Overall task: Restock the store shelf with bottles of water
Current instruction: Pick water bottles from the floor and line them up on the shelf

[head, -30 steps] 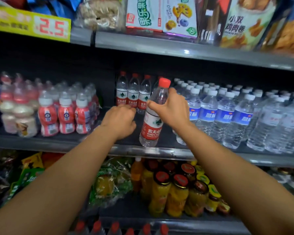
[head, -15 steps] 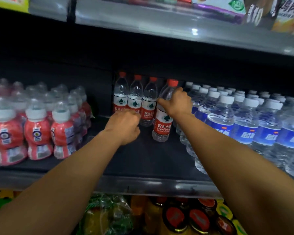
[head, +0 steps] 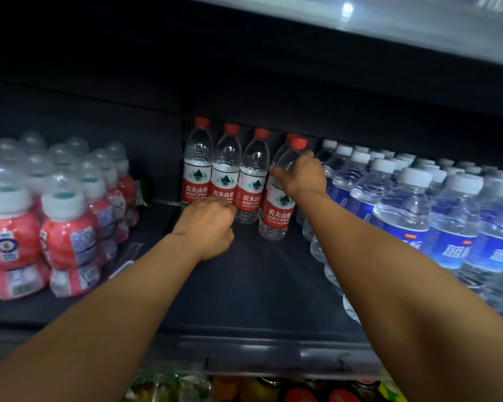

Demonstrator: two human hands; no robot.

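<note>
Carefully, I am keeping my right hand (head: 301, 177) wrapped round the red-capped bottle (head: 278, 210), just right of the back row (head: 225, 172), while my left hand (head: 208, 224), seemingly empty and curled, is steadying it upright.

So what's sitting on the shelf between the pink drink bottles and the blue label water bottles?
In the head view, red-label water bottles stand at the back between the pink bottles and the blue-label bottles; in front, bare dark shelf.

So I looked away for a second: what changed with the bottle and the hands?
The right hand carried the red-capped bottle from the shelf's front edge back to the red-capped row, and it now stands there, still gripped. The left hand stayed curled on the shelf.
</note>
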